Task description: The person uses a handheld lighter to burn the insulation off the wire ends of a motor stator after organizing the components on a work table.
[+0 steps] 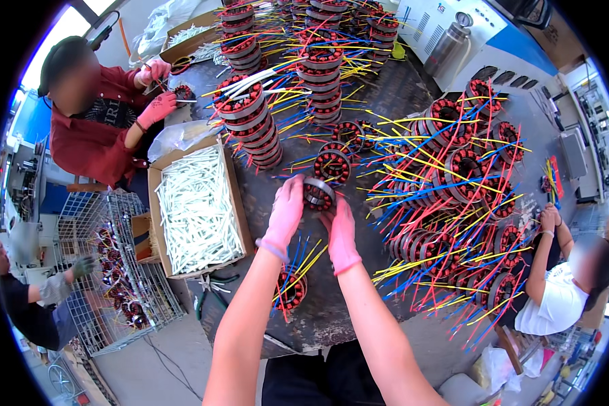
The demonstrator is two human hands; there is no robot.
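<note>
though covering parts of it with gloved fingers, can make out one wound motor stator (320, 194) held between both hands, over the middle of the dark tabletop (325, 318). cannot see its underside, nor trace any leads from it. lose part of another stator (294, 292) behind the left forearm (247, 311). cannot tell one ring from the next in much of the right-hand stator heap (446, 176), smothered in crossing red, blue and yellow wires, so cannot give a count for it. find the far stator stacks (239, 37) cropped by the top edge, and one dark-clad co-worker (24, 304) partly cut off at far left.

count two more co-workers, one in a maroon shirt (98, 145) and one in a white top (551, 304); two cardboard boxes of white tubes, a near box (238, 203) well filled and a far box (199, 39) only partly in view; one pair of green-handled pliers (208, 287) just beside the near box; one steel vacuum flask (446, 47); one wire-mesh cart (81, 230). count at least two loose stators (332, 163) just beyond the held one.

have the left hand (287, 206) half closed, fingers curled against the ring's left side. have the right hand (340, 233) likewise bent, gripping the ring's lower right edge.
</note>
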